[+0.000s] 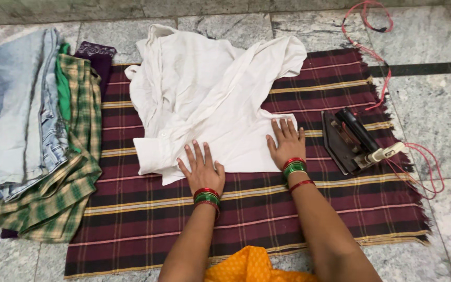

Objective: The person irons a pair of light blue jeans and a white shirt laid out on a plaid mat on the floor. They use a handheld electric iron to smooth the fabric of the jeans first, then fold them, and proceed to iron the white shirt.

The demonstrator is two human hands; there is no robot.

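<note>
Both hands lie flat, palms down, fingers spread and gripping nothing. Left hand [201,169] presses the near edge of the white shirt [204,99], close to the shirt's lower left corner. Right hand [287,143] presses the same edge further right, at the shirt's lower right corner, fingertips pointing away from the person. Each wrist carries red and green bangles [206,197].

Shirt is spread across the far half of the maroon striped cloth [246,214], which lies on the stone floor [439,109]. Garment is creased and unevenly laid: collar area at upper left, one sleeve folded across toward upper right, another fold hanging at the left edge. Its far portion overlaps the cloth's far border onto the floor.

Iron [352,141], dark, sits on the right part of the cloth, near the right hand but apart from it, not touching the shirt. Red cord [379,89] runs from the iron's near end, loops over the floor at right, and extends up to the far wall.

Pile of clothes [37,141] rests at left, partly on the floor and partly over the cloth's left edge: pale jeans, a green piece, a green checked garment, and a dark purple item at the far end. Pile sits well apart from both hands.

Orange fabric [254,266] shows at the bottom edge, between the forearms.
</note>
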